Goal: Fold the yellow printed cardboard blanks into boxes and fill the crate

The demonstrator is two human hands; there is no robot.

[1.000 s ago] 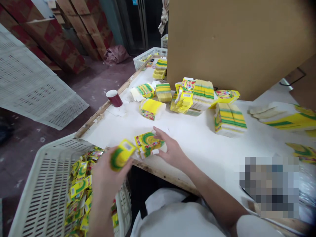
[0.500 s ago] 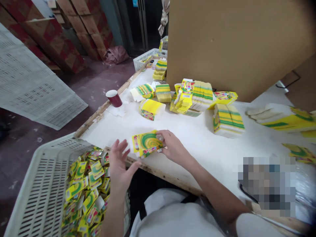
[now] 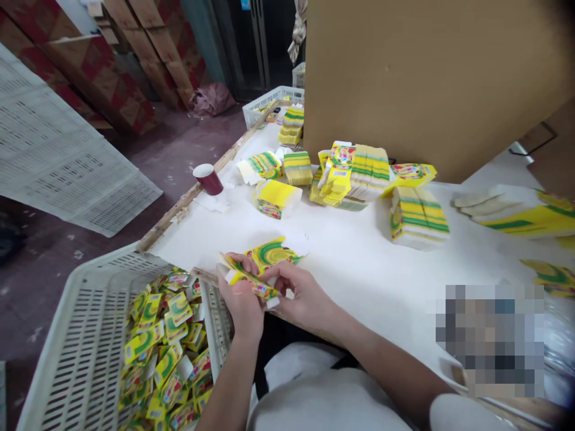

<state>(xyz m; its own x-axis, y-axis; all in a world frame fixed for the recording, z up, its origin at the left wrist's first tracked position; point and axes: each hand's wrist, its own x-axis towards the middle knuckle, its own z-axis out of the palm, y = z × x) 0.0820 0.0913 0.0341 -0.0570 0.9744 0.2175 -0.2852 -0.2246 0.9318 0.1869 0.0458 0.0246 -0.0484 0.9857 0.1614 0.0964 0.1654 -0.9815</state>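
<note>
Both hands hold one small yellow and green carton (image 3: pixel 254 284) over the table's front edge. My left hand (image 3: pixel 242 305) is closed round its left end, with fingers behind it. At the right end, my right hand (image 3: pixel 299 296) pinches the carton near a white flap. Just behind the hands another flat yellow carton (image 3: pixel 272 254) with a green swirl lies on the white table (image 3: pixel 350 257). Farther back stand bundles of flat cartons (image 3: pixel 371 170), and a single yellow carton (image 3: pixel 277 199) lies in front of them.
A white crate (image 3: pixel 81 335) of small yellow boxes (image 3: pixel 168 365) stands at the left below the table. A dark red cup (image 3: pixel 208 179) is near the table's left edge. A large cardboard sheet (image 3: pixel 404 78) rises at the back. More bundles (image 3: pixel 417 218) lie right.
My left hand has moved right from above the crate and closed on a carton. My right hand has drawn that carton nearer, leaving another on the table.
</note>
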